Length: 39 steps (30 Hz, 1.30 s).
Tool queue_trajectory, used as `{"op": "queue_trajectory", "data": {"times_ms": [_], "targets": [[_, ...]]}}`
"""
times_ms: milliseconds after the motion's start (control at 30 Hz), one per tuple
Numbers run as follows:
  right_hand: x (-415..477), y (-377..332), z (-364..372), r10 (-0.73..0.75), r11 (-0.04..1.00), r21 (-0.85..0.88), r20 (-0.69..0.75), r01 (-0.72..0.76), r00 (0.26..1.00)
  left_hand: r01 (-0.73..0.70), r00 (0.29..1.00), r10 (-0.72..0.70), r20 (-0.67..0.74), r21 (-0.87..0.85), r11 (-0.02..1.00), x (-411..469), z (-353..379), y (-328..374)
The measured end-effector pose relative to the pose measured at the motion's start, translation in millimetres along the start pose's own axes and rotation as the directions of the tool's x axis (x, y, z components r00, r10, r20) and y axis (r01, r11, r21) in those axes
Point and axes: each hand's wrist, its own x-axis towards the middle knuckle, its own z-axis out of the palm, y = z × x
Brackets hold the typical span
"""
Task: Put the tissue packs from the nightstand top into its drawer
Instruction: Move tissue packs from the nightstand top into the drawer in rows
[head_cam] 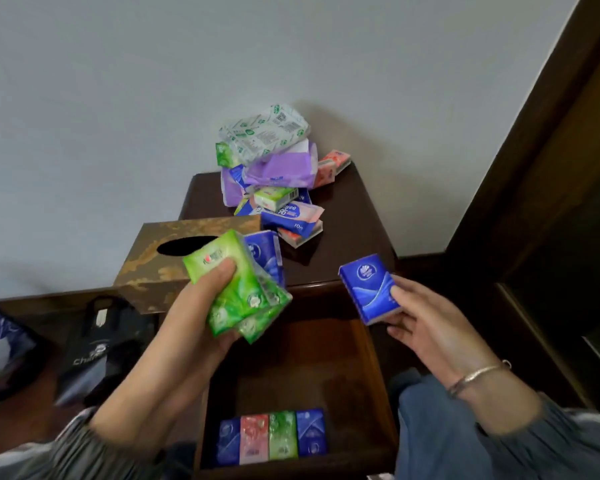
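Note:
My left hand [208, 303] grips a bundle of green tissue packs [236, 285] with a blue pack [265, 254] behind them, above the open drawer [368, 368]. My right hand [426, 327] pinches a single blue tissue pack [369, 289] over the drawer's right side. Several packs [272, 436] in blue, pink and green stand in a row at the drawer's near end. A pile of mixed tissue packs [274, 178] lies on the dark wooden nightstand top [347, 216] at the back.
A brown tissue box [160, 258] with an oval slot sits on the nightstand's left part. A dark paper bag [97, 344] and another bag [0, 341] stand on the floor at left. A dark wooden frame [534, 168] rises at right.

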Motion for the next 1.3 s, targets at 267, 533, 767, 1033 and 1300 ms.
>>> {"op": "queue_trajectory", "data": {"times_ms": [267,533,767,1033,1300], "targets": [[12,132,-10,0.322,0.756,-0.579,-0.078,-0.306,0.943,0.375,0.891,-0.402,-0.212,-0.159,0.913,-40,-65,-113],[54,203,-18,0.286,0.150,-0.954,-0.209,-0.260,0.935,0.443,0.808,-0.520,-0.278,-0.296,0.846,-27,-103,-183],[62,237,-21,0.478,-0.158,-0.984,-0.145,-0.078,0.866,0.495,0.803,-0.541,-0.251,-0.224,0.839,-9,-111,-200],[72,225,-16,0.360,-0.148,-0.989,-0.064,-0.010,0.931,0.530,0.814,-0.566,-0.133,-0.232,0.816,3,-101,-204],[62,185,10,0.398,0.725,-0.633,0.064,-0.271,0.915,0.613,0.790,-0.613,0.002,0.002,0.790,4,-88,-209]]}}
